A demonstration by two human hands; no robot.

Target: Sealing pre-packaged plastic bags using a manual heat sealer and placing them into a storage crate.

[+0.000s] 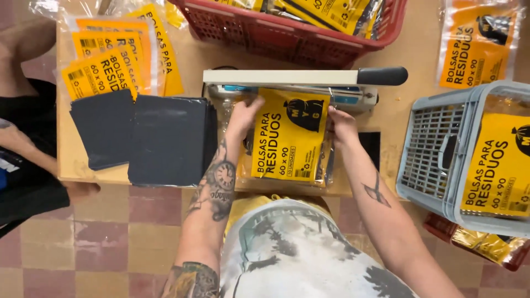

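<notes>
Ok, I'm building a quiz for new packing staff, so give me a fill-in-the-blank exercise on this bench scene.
1. Both hands, the left hand and the right hand, grip a clear packet with a ____ label.
2. The packet's top edge lies under the sealer bar, whose handle is ____.
3. The basket at the table's far edge is ____.
4. The folded dark bags lie on the person's ____ side.

Missing words: yellow; black; red; left

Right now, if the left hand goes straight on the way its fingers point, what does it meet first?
Probably the sealer: the left hand points up the picture along the yellow packet, whose top edge lies at the sealer's bar. Depth is unclear; it may pass under the raised arm.
</notes>
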